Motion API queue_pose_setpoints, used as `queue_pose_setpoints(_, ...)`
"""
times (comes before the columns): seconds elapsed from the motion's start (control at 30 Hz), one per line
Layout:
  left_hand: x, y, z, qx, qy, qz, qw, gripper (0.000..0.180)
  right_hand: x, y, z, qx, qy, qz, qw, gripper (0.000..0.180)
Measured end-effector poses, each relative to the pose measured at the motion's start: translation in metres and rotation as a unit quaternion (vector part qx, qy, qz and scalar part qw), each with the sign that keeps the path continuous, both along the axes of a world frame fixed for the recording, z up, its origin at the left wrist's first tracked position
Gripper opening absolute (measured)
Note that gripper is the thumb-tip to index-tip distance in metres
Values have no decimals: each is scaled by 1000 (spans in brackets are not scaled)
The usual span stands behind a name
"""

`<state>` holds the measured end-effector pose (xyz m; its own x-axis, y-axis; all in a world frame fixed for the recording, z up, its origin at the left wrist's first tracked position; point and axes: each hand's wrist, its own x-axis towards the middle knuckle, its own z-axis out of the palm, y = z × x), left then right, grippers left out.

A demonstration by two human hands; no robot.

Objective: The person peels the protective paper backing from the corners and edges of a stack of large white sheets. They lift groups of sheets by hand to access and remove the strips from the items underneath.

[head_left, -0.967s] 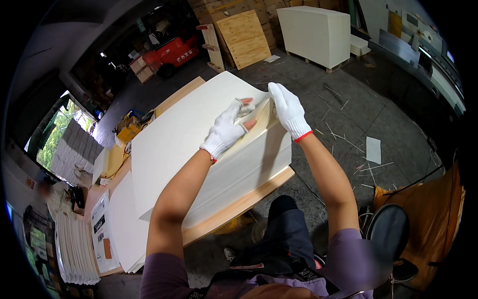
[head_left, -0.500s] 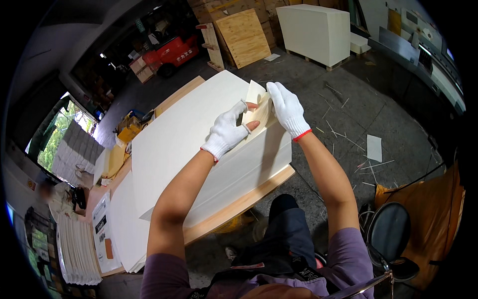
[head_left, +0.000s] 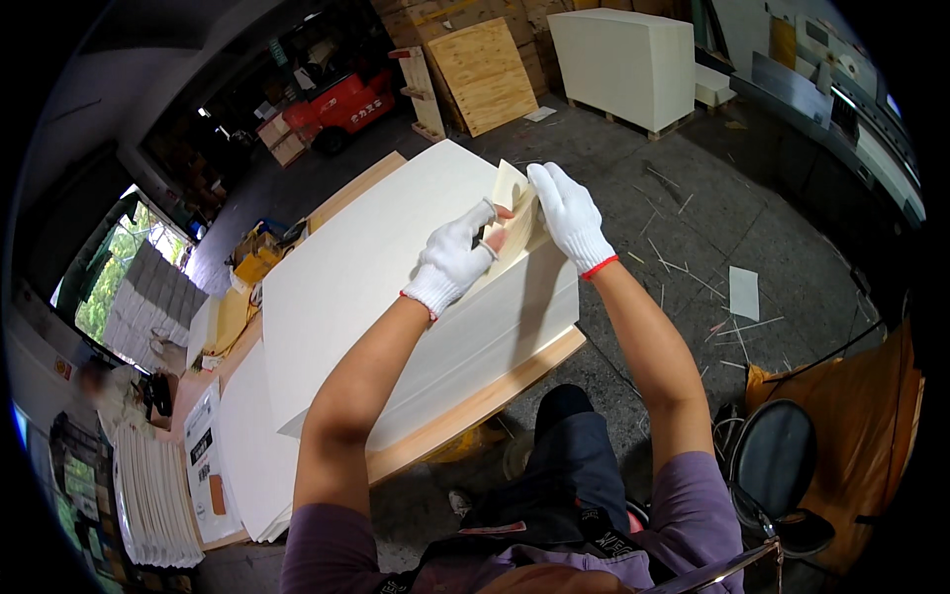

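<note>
A tall stack of large white paper sheets [head_left: 371,238] stands on a wooden pallet [head_left: 475,406] before me. At its right corner, several sheets [head_left: 511,243] are bent upward with their edges fanned. My left hand [head_left: 453,255], in a white glove with thumb and forefinger tips bare, grips these bent sheets from the left. Its thumb and finger press on them slightly apart. My right hand [head_left: 567,213], in a white glove with a red cuff, wraps the sheets' outer side with its fingers together. The right thumb is hidden behind the paper.
More paper piles [head_left: 252,436] and a table with yellow items [head_left: 255,259] lie left. A round black stool [head_left: 774,455] stands at right, near an orange cover [head_left: 841,426]. Paper strips [head_left: 683,269] litter the floor. Behind are a wrapped white stack [head_left: 623,64] and a red forklift [head_left: 346,104].
My left thumb has moved slightly up the fanned sheet edges, closer to the forefinger. The right hand has shifted slightly left and stays against the sheets.
</note>
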<state>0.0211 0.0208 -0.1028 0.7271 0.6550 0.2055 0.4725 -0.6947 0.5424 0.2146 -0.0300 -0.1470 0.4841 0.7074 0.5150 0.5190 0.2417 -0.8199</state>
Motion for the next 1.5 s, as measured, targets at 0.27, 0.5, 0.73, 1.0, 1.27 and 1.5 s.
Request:
queue_pose_setpoints(0.27, -2, -1, -2, 33, -60, -27, 997, 32, -3, -6, 10, -63, 30, 11, 997, 58)
queue_pose_setpoints(0.5, 0, 2, -3, 31, -12, -11, 999, 35, 0, 2, 0, -47, 12, -3, 999, 57)
queue_pose_setpoints(0.73, 2, -7, 6, 31, 11, 9, 999, 41, 0, 0, 1, -41, 15, -1, 999, 56)
queue_pose_setpoints(1.0, 1, -30, 12, 62, -5, -8, 998, 55, 26, -29, -3, -41, -84, -109, 990, 59)
queue_pose_setpoints(1.27, 11, -10, 7, 156, 122, 22, 980, 40, 30, -37, 1, -201, -299, -33, 932, 59)
queue_pose_setpoints(1.5, 34, 27, -1, 180, 133, 56, 973, 38, 34, -28, 13, -95, -421, -55, 901, 51)
